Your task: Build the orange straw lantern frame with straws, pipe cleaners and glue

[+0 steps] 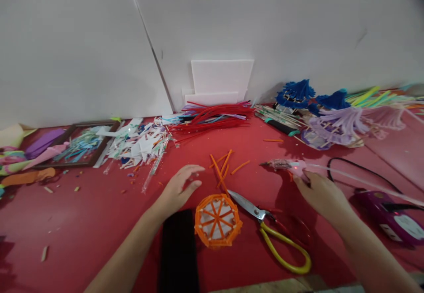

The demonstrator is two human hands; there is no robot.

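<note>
My right hand is closed round the handle of a pink hot glue gun, its nozzle pointing left. My left hand hovers with thumb and fingers apart, holding nothing, just left of several short orange pipe cleaner pieces. Below these pieces lies an orange eight-sided frame with spokes crossing over a pale base. Scissors with yellow handles lie open-bladed or nearly so beside it; I cannot tell exactly. To the frame's left is a black phone-like slab.
Red pipe cleaners are heaped by white boards at the back. White scraps and a brown frame lie left. Blue and lilac pleated pieces stand back right. A purple power box with cords sits far right.
</note>
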